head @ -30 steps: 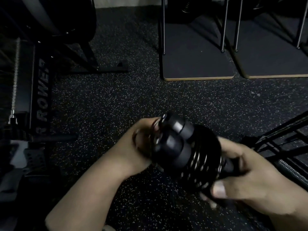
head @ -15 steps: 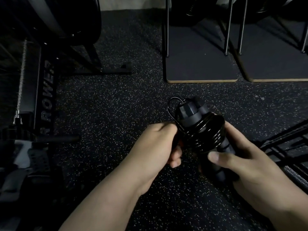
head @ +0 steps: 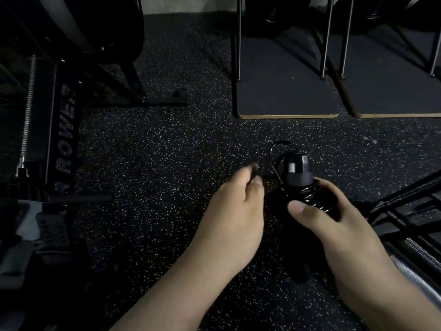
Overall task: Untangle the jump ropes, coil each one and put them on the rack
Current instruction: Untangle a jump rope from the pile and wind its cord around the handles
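Head view | right hand (head: 334, 225) fingers curled round coiled black jump rope (head: 307, 194), handles (head: 299, 172) pointing far | left hand (head: 236, 211) fingers pinch loose rope loop (head: 278, 149) at bundle's left | held above speckled floor (head: 155, 151), centre-right | rower (head: 64, 139) far left.

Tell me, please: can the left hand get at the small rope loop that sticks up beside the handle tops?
Probably yes. The left hand is beside the rope loop, its fingertips a little below and to the left, with nothing between them. The right hand holds the coiled jump rope lower down, leaving the loop exposed.
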Demonstrator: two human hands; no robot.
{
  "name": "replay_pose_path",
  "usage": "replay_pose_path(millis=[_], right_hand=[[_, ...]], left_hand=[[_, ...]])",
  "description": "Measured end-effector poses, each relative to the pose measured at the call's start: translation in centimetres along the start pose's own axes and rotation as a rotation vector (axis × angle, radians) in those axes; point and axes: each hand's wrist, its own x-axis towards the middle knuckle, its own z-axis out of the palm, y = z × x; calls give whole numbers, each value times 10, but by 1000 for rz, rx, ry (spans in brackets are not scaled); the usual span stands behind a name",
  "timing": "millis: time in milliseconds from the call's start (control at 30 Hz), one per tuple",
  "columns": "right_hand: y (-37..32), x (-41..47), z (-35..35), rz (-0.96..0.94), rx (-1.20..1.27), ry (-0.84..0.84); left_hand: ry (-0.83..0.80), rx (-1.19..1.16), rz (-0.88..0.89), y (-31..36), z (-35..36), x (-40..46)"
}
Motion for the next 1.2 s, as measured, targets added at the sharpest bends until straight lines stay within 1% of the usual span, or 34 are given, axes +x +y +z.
replay_pose_path(millis=[67,133,233,267,433,500,567,600,633,667,700,733,767,800,833,867,900,933,967,1000,1033,1067,1100,1133,1167,1200], right_hand=[[0,1,-1,54,93,9],[1,3,-4,124,204,4],[4,8,-9,192,358,-19],[4,10,-11,200,373,-36],[7,20,-15,224,437,-77],[4,19,-14,213,475,-153],[2,24,-12,234,569,-264],[2,28,-10,259,603,-321],[4,34,-7,268,688,-409],[-6,34,-6,278,709,-412],[-11,35,-7,278,738,-372],[-14,37,-3,224,772,-408],[-3,42,-3,197,834,-505],[3,42,-4,245,818,-505],[10,40,-8,227,770,-492],[10,35,-8,195,756,-554],[-1,23,-4,55,644,-457],[-10,10,-8,90,642,-196],[-12,17,-1,75,578,-60],[-11,17,10,66,475,-125],[-13,23,12,115,577,-55],[-30,12,18,63,523,42],[-39,10,19,82,511,77],[-30,9,15,37,567,30],[-10,11,6,-17,704,-103],[-3,9,8,47,767,-159]], left_hand=[[11,-82,27,0,0,0],[-21,-144,63,0,0,-3],[-108,-121,156,0,2,-6],[-106,-99,185,-2,3,-6],[71,120,354,-5,8,-5],[152,158,447,-2,10,-5],[210,63,486,-2,8,-3],[222,1,482,-2,7,-2],[220,-61,467,-1,6,-2],[215,-118,445,-1,5,-2],[211,-166,423,-1,4,-3],[214,-197,410,1,4,-4],[224,-209,406,2,3,-5],[233,-205,413,2,3,-6],[243,-185,429,2,3,-5],[243,-153,443,1,3,-5],[230,-115,454,1,3,-5],[212,-89,461,0,2,-5],[190,-84,455,-2,1,-6],[164,-100,430,-2,0,-6],[137,-123,400,-2,0,-6],[118,-139,385,0,-1,-6],[115,-144,386,2,-3,-6],[122,-138,391,4,-5,-6],[129,-126,395,5,-7,-5],[131,-113,397,5,-8,-4]])
